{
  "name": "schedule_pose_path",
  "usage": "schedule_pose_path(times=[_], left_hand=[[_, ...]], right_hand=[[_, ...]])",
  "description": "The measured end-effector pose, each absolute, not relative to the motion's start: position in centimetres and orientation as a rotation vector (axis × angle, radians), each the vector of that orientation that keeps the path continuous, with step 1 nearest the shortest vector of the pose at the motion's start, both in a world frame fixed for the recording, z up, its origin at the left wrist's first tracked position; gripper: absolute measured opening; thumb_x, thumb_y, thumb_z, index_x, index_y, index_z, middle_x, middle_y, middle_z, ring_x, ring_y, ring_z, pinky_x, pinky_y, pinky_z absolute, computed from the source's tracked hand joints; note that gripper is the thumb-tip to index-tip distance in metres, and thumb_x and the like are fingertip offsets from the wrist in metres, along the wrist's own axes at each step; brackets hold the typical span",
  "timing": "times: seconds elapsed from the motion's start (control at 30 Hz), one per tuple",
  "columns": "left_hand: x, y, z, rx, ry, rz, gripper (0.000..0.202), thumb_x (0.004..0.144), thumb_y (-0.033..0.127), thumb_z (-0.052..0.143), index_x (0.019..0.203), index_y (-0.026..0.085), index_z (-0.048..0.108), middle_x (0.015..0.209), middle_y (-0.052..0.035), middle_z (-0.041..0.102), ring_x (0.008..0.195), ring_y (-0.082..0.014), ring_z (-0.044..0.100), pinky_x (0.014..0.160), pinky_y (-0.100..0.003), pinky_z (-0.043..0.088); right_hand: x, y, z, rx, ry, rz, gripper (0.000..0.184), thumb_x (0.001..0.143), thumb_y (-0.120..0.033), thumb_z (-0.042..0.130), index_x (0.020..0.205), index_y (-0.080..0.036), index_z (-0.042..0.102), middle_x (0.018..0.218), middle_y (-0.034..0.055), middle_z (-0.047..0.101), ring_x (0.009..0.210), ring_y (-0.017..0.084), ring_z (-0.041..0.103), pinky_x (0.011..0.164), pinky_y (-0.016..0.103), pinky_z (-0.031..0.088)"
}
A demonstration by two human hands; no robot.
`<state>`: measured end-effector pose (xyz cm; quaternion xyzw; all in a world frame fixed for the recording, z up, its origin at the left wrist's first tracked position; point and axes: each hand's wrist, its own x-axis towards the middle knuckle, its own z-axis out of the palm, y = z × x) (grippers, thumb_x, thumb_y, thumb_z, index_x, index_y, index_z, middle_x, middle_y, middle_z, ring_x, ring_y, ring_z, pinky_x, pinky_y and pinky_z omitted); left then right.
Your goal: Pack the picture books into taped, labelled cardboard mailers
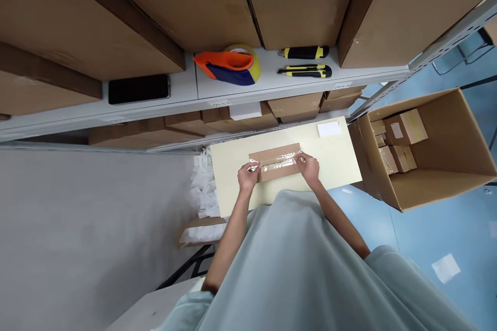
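Observation:
A flat brown cardboard box point(277, 171) lies on the cream board. Along its middle runs a strip of shiny clear packing tape point(285, 159), wrinkled and catching the light. At the box's left end, my left hand point(248, 176) is closed in a pinch on the tape. My right hand point(309, 167) pinches the tape at the other end, fingers together. Both hands are at about the same height, and the fingertips hide the very ends of the strip.
The cream board point(330, 165) carries a white label point(329, 129). On the shelf above lie an orange-and-blue tape dispenser point(229, 67), two utility knives point(305, 62) and a black phone point(139, 89). A large open carton point(442, 186) with several small boxes stands right; white bags point(204, 186) are left.

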<state>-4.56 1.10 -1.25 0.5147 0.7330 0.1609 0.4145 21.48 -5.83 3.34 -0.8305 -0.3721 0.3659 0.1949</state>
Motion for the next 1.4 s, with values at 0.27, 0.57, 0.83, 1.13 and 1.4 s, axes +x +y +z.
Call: schedule_pose_path(times=[0.27,0.57,0.83,1.13,1.4], left_hand=[[-3.5,0.6,0.3,1.411,1.890,0.373,0.028,0.088,0.045,0.070,0.101,0.021,0.077,0.094,-0.0096,0.080,0.081,-0.0255,0.073,0.080,-0.037,0.059],[-1.2,3.3,4.8,1.883,1.813,0.550,0.015,0.090,0.022,0.063,0.082,0.026,0.075,0.126,-0.0161,0.077,0.139,-0.0427,0.063,0.119,-0.060,0.051],[2.5,15.2,18.3,1.951,1.746,1.269,0.038,0.105,0.024,0.046,0.132,0.018,0.072,0.117,-0.0183,0.075,0.113,-0.0364,0.071,0.105,-0.052,0.057],[0.5,13.4,21.5,1.772,1.568,1.344,0.044,0.102,0.017,0.045,0.137,0.019,0.071,0.114,-0.0150,0.078,0.111,-0.0325,0.075,0.103,-0.047,0.060],[-2.3,4.1,17.7,1.461,1.369,1.359,0.031,0.107,0.034,0.053,0.130,0.022,0.070,0.112,-0.0083,0.080,0.103,-0.0236,0.078,0.097,-0.040,0.064]], right_hand=[[21.4,-6.5,3.0,-2.247,-1.277,0.974,0.024,0.108,-0.030,0.057,0.117,-0.031,0.079,0.134,0.0031,0.081,0.105,0.024,0.080,0.093,0.032,0.059],[21.2,-1.3,5.5,-1.950,-1.881,0.366,0.022,0.099,-0.018,0.063,0.096,-0.023,0.084,0.159,0.0172,0.065,0.161,0.039,0.047,0.129,0.065,0.041],[16.1,18.3,23.6,-1.755,-2.124,0.090,0.049,0.106,-0.024,0.060,0.152,-0.006,0.060,0.152,0.0303,0.064,0.145,0.038,0.059,0.125,0.055,0.043],[14.0,24.4,26.2,-2.127,-2.122,0.327,0.040,0.093,-0.018,0.077,0.131,-0.006,0.071,0.121,0.0276,0.081,0.115,0.034,0.080,0.103,0.039,0.057],[15.8,14.9,23.1,-1.690,-1.676,0.723,0.050,0.109,-0.047,0.053,0.140,-0.009,0.061,0.135,0.0207,0.076,0.122,0.031,0.073,0.108,0.041,0.056]])
